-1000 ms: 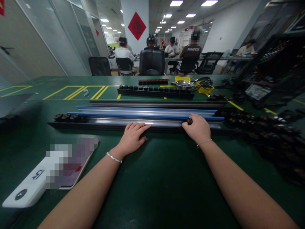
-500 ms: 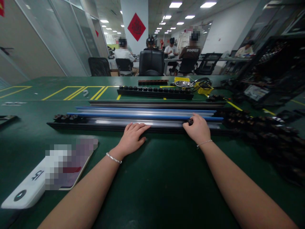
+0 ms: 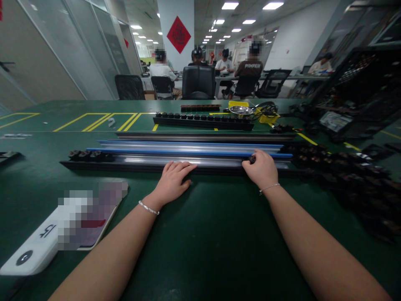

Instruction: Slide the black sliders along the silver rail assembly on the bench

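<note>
A long black rail with a shiny inner channel lies across the green table. Several small black parts sit in its left end. My left hand rests on the rail's near edge, its fingers stretched out and holding nothing. Toward the rail's right end, my right hand pinches a small black part at the channel; the fingers hide most of it. Just behind the channel runs a blue-edged strip, close to the right fingertips.
A heap of black parts covers the table's right side. Farther back stand another filled black rail, a metal bowl and a yellow tray. A phone and a white device lie at front left. Several people sit beyond.
My right hand has shifted very slightly to the right along the rail, still pinching the small black part. My left hand stays in place on the rail.
</note>
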